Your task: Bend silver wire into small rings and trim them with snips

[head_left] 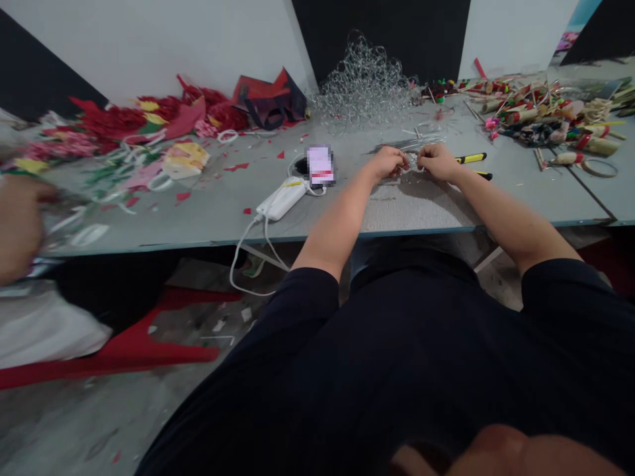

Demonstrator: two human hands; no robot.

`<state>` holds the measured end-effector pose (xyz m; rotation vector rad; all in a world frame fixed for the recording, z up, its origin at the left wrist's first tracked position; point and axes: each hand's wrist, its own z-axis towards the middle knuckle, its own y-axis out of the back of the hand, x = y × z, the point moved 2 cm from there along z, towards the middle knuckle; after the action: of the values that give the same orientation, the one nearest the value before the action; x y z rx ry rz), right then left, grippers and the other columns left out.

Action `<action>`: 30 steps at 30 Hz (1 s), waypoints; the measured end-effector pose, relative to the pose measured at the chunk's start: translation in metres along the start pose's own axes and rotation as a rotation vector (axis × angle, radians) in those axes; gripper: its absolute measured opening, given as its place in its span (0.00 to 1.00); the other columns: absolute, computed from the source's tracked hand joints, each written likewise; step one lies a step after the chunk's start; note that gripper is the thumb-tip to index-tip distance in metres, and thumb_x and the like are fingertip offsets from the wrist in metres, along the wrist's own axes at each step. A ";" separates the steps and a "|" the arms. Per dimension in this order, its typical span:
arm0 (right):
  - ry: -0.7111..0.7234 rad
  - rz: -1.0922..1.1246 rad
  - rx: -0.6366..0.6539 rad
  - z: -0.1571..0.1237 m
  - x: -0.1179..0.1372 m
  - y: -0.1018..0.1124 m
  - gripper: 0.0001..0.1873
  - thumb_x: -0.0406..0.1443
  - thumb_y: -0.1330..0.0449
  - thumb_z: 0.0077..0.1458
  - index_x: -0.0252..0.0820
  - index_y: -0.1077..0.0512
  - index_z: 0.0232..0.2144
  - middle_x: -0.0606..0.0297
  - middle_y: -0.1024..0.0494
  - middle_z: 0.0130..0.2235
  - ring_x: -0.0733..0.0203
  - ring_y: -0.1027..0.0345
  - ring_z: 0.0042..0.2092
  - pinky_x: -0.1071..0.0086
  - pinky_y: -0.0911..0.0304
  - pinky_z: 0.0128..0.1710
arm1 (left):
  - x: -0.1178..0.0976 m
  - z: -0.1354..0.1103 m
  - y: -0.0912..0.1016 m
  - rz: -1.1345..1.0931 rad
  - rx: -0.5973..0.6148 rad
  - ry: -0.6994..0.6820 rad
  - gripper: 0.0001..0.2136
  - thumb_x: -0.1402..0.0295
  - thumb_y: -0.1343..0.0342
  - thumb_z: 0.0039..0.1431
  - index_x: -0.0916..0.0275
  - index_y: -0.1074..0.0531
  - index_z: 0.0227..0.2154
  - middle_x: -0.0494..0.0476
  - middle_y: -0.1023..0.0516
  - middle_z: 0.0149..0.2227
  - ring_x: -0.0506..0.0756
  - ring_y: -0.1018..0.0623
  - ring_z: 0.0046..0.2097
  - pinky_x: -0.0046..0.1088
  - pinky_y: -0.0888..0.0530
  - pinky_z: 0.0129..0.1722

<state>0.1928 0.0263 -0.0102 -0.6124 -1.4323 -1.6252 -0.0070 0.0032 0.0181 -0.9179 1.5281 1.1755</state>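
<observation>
Dark shirt (397,344) fills the bottom of the view, and two bare forearms run forward from it onto a grey table (198,218). At the table's middle the left hand (389,162) and the right hand (436,162) are almost touching. Each has its fingers curled shut, pinching one small silvery wire piece (413,160) held between them just above the tabletop. Two yellow-and-black tool handles (471,158) lie just to the right of the right hand, and a thin bundle of straight wires (407,142) lies just behind both hands. Farther back, against the wall, sits one big tangle of wire loops (362,86). Left of the hands lies one phone (320,165); its screen is blurred out, so no writing on it can be read. One white power bank (282,198) lies beside the phone, with its white cable (243,258) hanging over the table edge. A heap of red paper cuttings (149,116) covers the far left of the table, and a pile of coloured sticks (546,112), too many and too small to count, covers the far right. Another person's hand (17,225), blurred, shows at the left edge, and one red plastic seat (124,350) stands below the table.
</observation>
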 end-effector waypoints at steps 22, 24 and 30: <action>0.332 -0.271 -0.028 0.003 -0.007 0.008 0.16 0.35 0.23 0.66 0.49 0.28 0.33 0.49 0.23 0.50 0.34 0.23 0.55 0.42 0.24 0.66 | -0.004 0.002 0.025 0.089 0.075 -0.115 0.11 0.75 0.24 0.63 0.59 0.21 0.31 0.51 0.30 0.24 0.55 0.27 0.31 0.30 0.33 0.35; 0.329 -0.282 -0.021 0.000 -0.003 0.005 0.16 0.33 0.24 0.63 0.48 0.29 0.33 0.50 0.23 0.50 0.33 0.23 0.57 0.42 0.26 0.68 | -0.003 0.003 0.028 0.149 0.082 -0.096 0.10 0.74 0.24 0.64 0.59 0.20 0.31 0.52 0.30 0.24 0.55 0.28 0.30 0.30 0.32 0.34; 0.323 -0.261 0.000 -0.005 0.004 -0.001 0.17 0.31 0.22 0.59 0.48 0.29 0.33 0.52 0.22 0.49 0.32 0.23 0.60 0.43 0.27 0.71 | -0.008 -0.002 0.024 0.107 0.077 -0.126 0.16 0.79 0.27 0.63 0.59 0.26 0.24 0.55 0.30 0.25 0.59 0.24 0.35 0.37 0.30 0.43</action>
<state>0.1909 0.0201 -0.0090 -0.1527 -1.3101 -1.8290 -0.0278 0.0071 0.0313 -0.7059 1.5245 1.2182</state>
